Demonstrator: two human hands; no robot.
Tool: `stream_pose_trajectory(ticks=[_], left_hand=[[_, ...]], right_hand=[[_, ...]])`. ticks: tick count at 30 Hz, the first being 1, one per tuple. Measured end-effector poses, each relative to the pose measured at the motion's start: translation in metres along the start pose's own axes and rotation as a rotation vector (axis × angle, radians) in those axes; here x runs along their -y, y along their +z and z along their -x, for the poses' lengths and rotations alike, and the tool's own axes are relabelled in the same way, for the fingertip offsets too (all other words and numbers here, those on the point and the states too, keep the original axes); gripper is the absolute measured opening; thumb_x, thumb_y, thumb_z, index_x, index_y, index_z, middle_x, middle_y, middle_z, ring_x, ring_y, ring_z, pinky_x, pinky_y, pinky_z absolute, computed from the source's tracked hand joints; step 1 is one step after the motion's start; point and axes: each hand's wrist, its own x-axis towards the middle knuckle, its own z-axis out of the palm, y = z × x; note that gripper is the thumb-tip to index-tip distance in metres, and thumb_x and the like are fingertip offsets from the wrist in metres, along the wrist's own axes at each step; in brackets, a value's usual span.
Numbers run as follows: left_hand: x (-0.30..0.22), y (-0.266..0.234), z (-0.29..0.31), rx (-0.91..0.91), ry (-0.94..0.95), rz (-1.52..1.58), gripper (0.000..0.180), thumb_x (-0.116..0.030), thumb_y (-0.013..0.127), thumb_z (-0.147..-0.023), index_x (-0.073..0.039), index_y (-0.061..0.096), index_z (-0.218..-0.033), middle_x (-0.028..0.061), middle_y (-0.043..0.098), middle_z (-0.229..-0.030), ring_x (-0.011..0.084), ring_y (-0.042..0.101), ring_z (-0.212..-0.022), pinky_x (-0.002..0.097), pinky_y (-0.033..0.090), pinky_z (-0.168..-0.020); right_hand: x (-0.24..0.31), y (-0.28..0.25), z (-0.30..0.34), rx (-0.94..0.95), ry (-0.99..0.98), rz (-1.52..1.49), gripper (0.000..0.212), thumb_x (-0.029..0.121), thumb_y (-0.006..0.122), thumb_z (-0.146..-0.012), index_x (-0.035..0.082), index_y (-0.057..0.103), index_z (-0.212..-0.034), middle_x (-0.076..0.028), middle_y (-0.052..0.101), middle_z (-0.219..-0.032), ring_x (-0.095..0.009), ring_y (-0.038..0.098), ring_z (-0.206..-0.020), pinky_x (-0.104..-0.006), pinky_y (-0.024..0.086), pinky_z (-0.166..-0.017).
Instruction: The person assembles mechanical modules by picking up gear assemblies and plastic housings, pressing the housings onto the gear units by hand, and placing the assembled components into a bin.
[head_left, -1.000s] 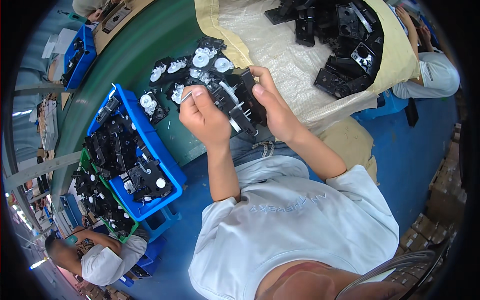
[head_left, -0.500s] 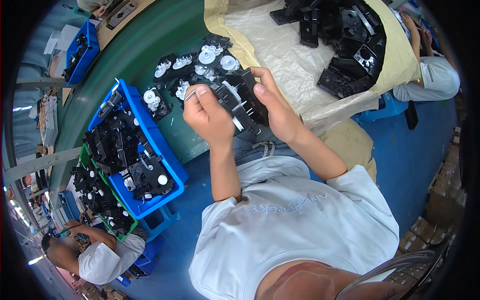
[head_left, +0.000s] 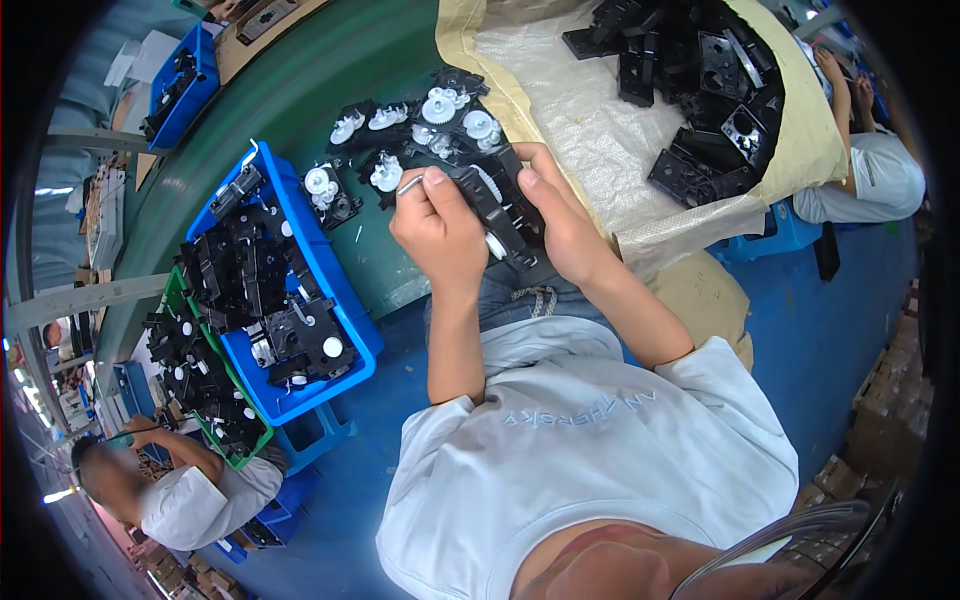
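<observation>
My left hand (head_left: 440, 230) is closed, its thumb and forefinger pinching a short silver metal pin (head_left: 411, 185) that sticks out to the left. Its other fingers curl out of sight beside a black plastic gear housing (head_left: 512, 222). My right hand (head_left: 565, 225) grips that housing from the right, thumb along its upper end. White gears show along the housing, partly hidden by my hands. Just beyond, several similar black housings with white gears (head_left: 438, 110) lie on the green table (head_left: 385, 262). A single one (head_left: 322, 190) rests nearer the blue bin.
At the left stand a blue bin (head_left: 352, 318) and a green crate (head_left: 262, 440), both full of black assemblies. A yellow-edged woven sack (head_left: 560, 100) holding black plastic parts (head_left: 715, 110) lies at the right. A small pin (head_left: 359, 234) lies on the table. Co-workers sit at lower left and upper right.
The view has shifted, so the table and bins appear slightly further right. The housing has tilted between my hands, which are a little closer together. Both keep their hold.
</observation>
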Motion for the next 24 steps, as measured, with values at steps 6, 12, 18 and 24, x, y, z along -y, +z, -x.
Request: stream_pose_trajectory(ticks=[6,12,18,24], left_hand=[[0.001,0.002,0.000,-0.023,0.012,-0.003,0.025,-0.013,0.046,-0.096,0.000,0.054,-0.076,0.0063,0.055,-0.072,0.0136,0.043,-0.061,0.0278,0.040,-0.058],[0.005,-0.005,0.002,-0.006,0.019,-0.013,0.021,-0.010,0.047,-0.094,0.000,0.053,-0.077,0.0080,0.054,-0.064,0.0165,0.042,-0.051,0.0315,0.040,-0.050],[-0.005,-0.021,0.003,0.098,-0.116,0.074,0.021,-0.015,0.044,-0.096,0.000,0.056,-0.090,0.0080,0.058,-0.084,0.0172,0.051,-0.071,0.0299,0.045,-0.065],[-0.016,-0.057,0.016,0.100,-0.015,-0.086,0.021,-0.010,0.060,-0.083,0.001,0.057,-0.101,0.0083,0.059,-0.085,0.0189,0.052,-0.068,0.0293,0.046,-0.066]], right_hand=[[0.005,0.004,0.003,0.000,0.043,0.102,0.034,0.021,0.033,-0.100,0.001,0.038,-0.127,-0.014,0.052,-0.113,-0.017,0.049,-0.094,-0.0298,0.039,-0.085],[-0.002,0.008,0.007,-0.010,-0.076,0.212,0.033,0.020,0.034,-0.100,0.001,0.038,-0.126,-0.014,0.052,-0.111,-0.017,0.049,-0.091,-0.0300,0.040,-0.082],[-0.005,0.023,0.011,-0.004,-0.071,0.272,0.038,0.022,0.038,-0.098,0.000,0.035,-0.128,-0.016,0.049,-0.117,-0.020,0.048,-0.098,-0.0323,0.038,-0.090],[-0.011,0.050,0.003,0.196,-0.259,-0.221,0.056,0.034,0.042,-0.095,0.001,0.028,-0.137,-0.020,0.027,-0.145,-0.031,0.034,-0.130,-0.0429,0.025,-0.109]])
